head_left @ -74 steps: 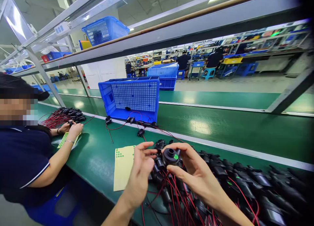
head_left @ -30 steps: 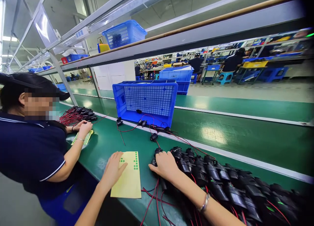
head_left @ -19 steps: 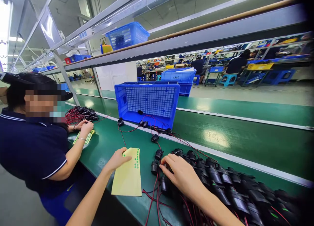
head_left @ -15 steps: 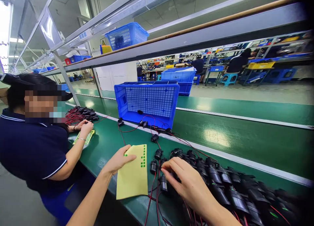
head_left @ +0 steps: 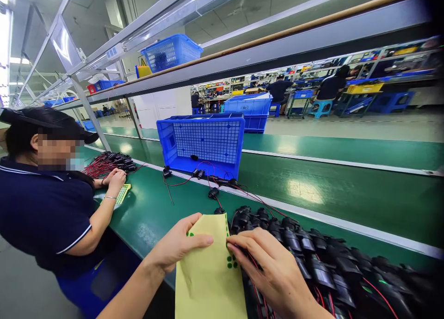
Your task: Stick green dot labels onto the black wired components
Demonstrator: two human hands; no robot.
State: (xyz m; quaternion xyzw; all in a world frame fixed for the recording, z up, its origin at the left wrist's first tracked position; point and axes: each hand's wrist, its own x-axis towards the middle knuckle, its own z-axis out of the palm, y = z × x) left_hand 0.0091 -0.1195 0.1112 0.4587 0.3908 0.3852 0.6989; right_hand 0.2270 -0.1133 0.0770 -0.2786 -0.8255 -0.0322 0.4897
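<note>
My left hand grips a yellow sticker sheet, thumb on its face and fingers behind. Small green dot stickers line the sheet's right side, and a few more show near my left thumb. At that right edge, the thumb and forefinger of my right hand are pinched together on a green dot; whether it has lifted off the sheet cannot be made out. Right of and beneath my right hand lies a heap of black cylindrical parts with red and black wires, some with green dots on them.
A blue crate lies on its side on the green bench, with a few wired parts before it. To the left, a co-worker handles a similar sheet near another wired pile. A shelf crosses above.
My left hand has brought the sheet nearer and to the right, tilting it. My right hand's fingertips have gone from beside the black parts to the sheet's right edge.
</note>
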